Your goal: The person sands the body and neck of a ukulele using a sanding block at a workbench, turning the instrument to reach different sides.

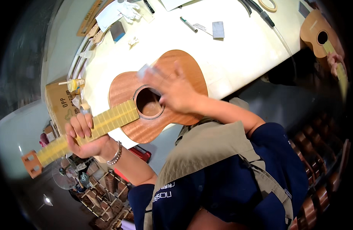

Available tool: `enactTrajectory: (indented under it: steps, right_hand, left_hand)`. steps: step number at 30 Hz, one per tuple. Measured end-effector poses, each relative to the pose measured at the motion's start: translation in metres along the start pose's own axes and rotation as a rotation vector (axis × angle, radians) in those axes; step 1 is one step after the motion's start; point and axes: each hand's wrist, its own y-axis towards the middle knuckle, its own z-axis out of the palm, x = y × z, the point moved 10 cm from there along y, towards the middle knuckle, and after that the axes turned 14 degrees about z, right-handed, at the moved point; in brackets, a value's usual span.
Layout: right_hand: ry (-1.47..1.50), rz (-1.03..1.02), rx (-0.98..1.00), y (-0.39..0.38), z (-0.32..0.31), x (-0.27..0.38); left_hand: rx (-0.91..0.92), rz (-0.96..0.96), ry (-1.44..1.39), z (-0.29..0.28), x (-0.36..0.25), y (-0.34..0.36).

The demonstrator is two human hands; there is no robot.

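Note:
An unfinished wooden ukulele point(188, 76) lies slanted across the near edge of the white table, its fretboard point(117, 115) covered with yellow tape. My left hand point(86, 132) wraps around the neck near the slotted headstock point(32, 164). Over the top of the body, beside the sound hole point(148, 102), my right hand point(172, 88) is blurred by motion. A pale flat piece point(143, 71) sticks out from under its fingertips against the wood; its kind is too smeared to make out.
On the table point(237, 57) lie a grey rectangular pad point(218, 30), a pen point(188, 24), a blue-grey block point(117, 31), white gloves point(128, 11) and a dark hose point(264, 17). A cardboard box point(61, 103) stands at left. Another person's hand point(334, 63) holds a second ukulele point(318, 32) at far right.

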Motion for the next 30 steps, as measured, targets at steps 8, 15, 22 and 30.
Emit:
enactTrajectory:
  steps: [8,15,22,30]
  right_hand:
    - [0.009,0.15,0.101,0.033,0.009,-0.018]
    - [-0.062,0.383,0.175,0.0,0.005,-0.065]
    - [-0.129,0.501,0.16,-0.038,0.009,-0.098]
    - [-0.21,0.483,0.165,-0.09,0.006,-0.11]
  left_hand:
    - [-0.094,0.157,0.071,-0.01,-0.029,-0.036]
    - [-0.264,0.246,0.165,-0.039,-0.045,-0.054]
    - [-0.326,0.302,0.213,-0.044,-0.056,-0.072]
    - [-0.363,0.296,0.159,-0.067,-0.055,-0.079]
